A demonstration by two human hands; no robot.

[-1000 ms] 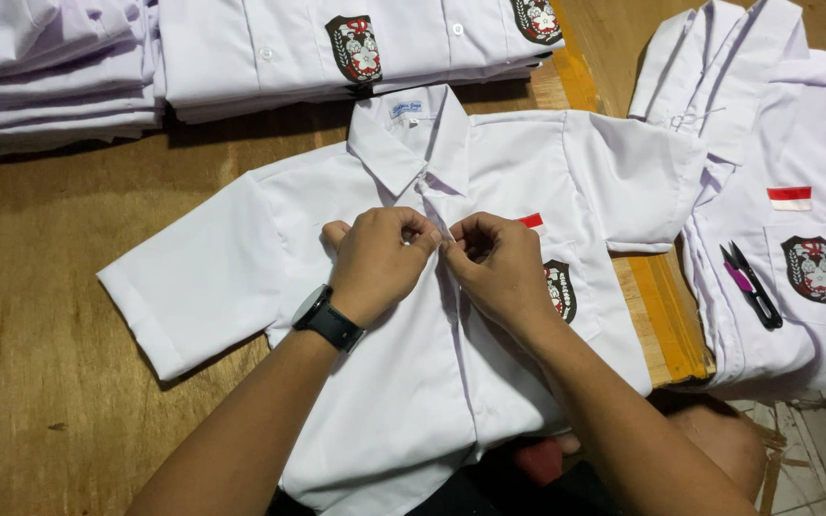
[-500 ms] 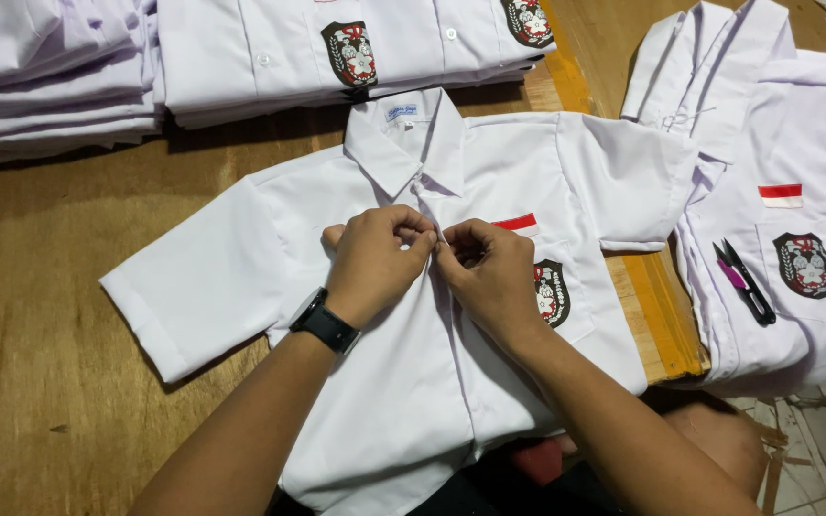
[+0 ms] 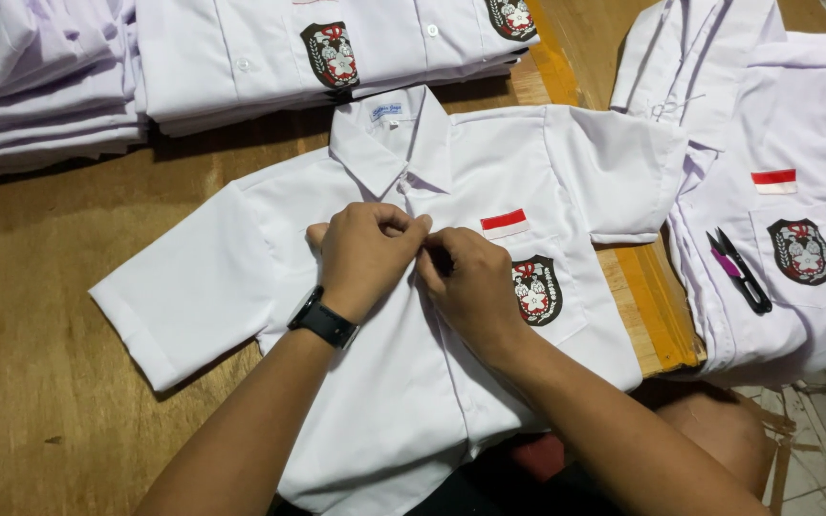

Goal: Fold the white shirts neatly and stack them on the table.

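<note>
A white short-sleeved shirt (image 3: 241, 277) lies flat, front up, on the wooden table (image 3: 31, 420). It has a red-and-white patch and a dark crest badge on its chest pocket. My left hand (image 3: 365, 253), with a black watch on its wrist, pinches the shirt's front placket just below the collar. My right hand (image 3: 470, 282) meets it from the right, fingers closed on the same strip of cloth. What lies between the fingertips is hidden.
Stacks of folded white shirts (image 3: 241, 57) line the table's far edge. More white shirts (image 3: 795, 143) lie spread at the right, with small purple-handled thread snips (image 3: 738, 269) on top. The table's yellow edge (image 3: 662, 315) runs between them. Tiled floor shows at bottom right.
Both hands stay at the placket below the collar, with only slight finger movements. The view has shifted a little.
</note>
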